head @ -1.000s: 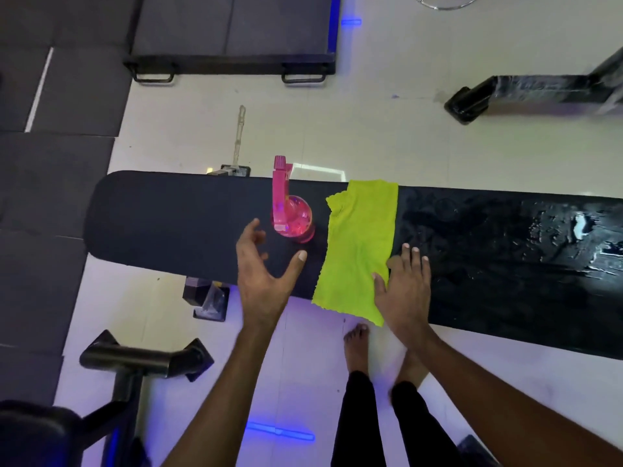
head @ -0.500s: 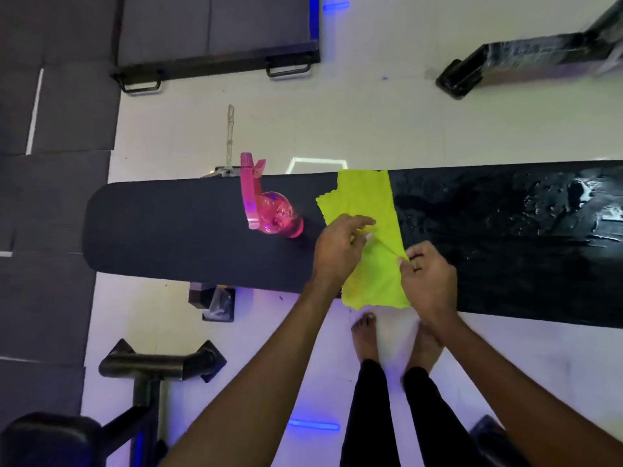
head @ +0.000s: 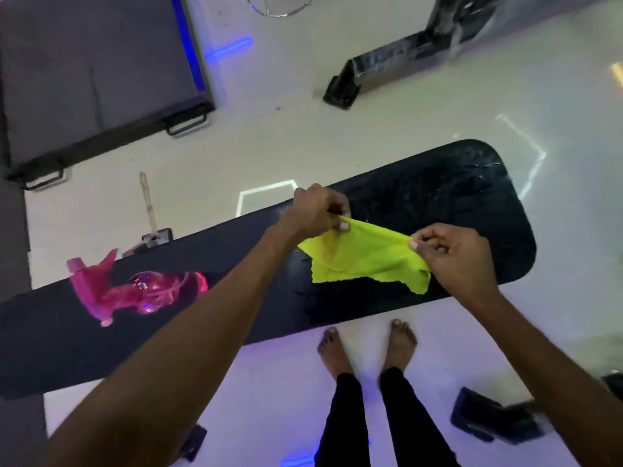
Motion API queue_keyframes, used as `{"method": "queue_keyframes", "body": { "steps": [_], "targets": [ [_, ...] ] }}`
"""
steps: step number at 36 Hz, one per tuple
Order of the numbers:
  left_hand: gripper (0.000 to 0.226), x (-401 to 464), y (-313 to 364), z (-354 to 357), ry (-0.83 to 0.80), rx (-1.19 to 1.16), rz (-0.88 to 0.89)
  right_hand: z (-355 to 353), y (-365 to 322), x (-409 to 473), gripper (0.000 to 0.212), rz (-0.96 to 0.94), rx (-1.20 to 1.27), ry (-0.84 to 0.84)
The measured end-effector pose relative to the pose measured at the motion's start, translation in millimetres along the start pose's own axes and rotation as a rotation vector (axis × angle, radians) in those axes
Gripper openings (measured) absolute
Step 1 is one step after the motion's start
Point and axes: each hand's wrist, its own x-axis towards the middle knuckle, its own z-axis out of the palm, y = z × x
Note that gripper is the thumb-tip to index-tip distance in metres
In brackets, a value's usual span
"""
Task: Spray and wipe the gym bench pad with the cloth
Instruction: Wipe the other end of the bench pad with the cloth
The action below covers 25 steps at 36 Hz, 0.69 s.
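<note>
Both hands pinch the yellow-green cloth (head: 364, 256) and hold it up over the bench pad (head: 455, 203). On the upper edge of the cloth, the left hand (head: 318, 210) grips one corner between thumb and fingertips, fingers curled shut on the fabric. At the other end of that edge, the right hand (head: 451, 252) does the same, also clamped on the cloth. Between the two hands the top edge runs taut, sloping slightly down toward the right hand, and the rest of the cloth hangs loose below with a ragged lower edge, above the pad's near half.

Beyond the hands, the right end of the black pad glistens with wet streaks and droplets. Well to the left of the hands, a pink spray bottle (head: 135, 289) lies on its side on the pad, nozzle end farthest from the cloth. Below the pad's near edge, the person's bare feet (head: 367, 345) stand on the pale floor (head: 303, 146).
</note>
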Motion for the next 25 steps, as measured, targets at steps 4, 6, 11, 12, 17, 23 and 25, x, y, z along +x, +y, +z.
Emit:
{"method": "queue_keyframes", "body": {
  "steps": [4,6,11,12,17,23,25],
  "targets": [
    [0.016,33.4,70.9,-19.8,0.058,-0.151,0.069,-61.8,9.8,15.1,0.005,-0.027,-0.135,0.203],
    [0.014,50.4,106.9,-28.2,0.109,-0.175,0.129,-90.3,15.2,18.6,0.008,-0.066,-0.195,0.312],
    [0.014,89.2,172.9,-28.7,0.223,-0.266,0.235,-135.1,31.9,21.8,0.012,-0.056,-0.197,0.521],
    [0.014,95.5,179.4,-24.0,0.244,-0.266,0.244,-137.1,35.2,20.6,0.012,-0.049,-0.187,0.546],
    [0.025,119.2,172.0,18.1,0.199,-0.078,0.200,-106.6,63.3,12.1,0.013,0.030,-0.177,0.418],
    [0.056,120.6,119.3,67.4,0.184,0.206,0.062,-58.9,94.6,13.3,0.032,0.080,-0.247,0.284],
    [0.072,116.9,103.7,81.3,0.185,0.272,0.007,-54.5,97.7,22.5,0.037,0.025,-0.285,0.366]
  ]
}}
